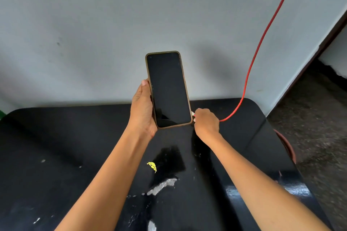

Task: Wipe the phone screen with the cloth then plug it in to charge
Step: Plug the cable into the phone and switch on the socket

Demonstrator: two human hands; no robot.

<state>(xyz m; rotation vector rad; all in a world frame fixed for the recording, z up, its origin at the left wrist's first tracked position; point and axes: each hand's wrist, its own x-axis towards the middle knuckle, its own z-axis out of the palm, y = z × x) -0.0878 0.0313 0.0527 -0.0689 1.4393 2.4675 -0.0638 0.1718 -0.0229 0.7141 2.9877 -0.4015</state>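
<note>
Head view — glossy rectangular phone

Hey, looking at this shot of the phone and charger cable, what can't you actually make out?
Head view only:
- Plug tip of the red charging cable: covered by the right hand, so insertion into the brown-cased black phone is unclear.
- Cable's far end: cut off by the top edge.
- Cloth: not visible.
- Phone's back: hidden by the left hand.

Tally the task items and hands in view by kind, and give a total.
Phone: 1
Red cable: 1
Hands: 2, the left hand and the right hand
Cloth: 0 in view
Total: 4
</note>
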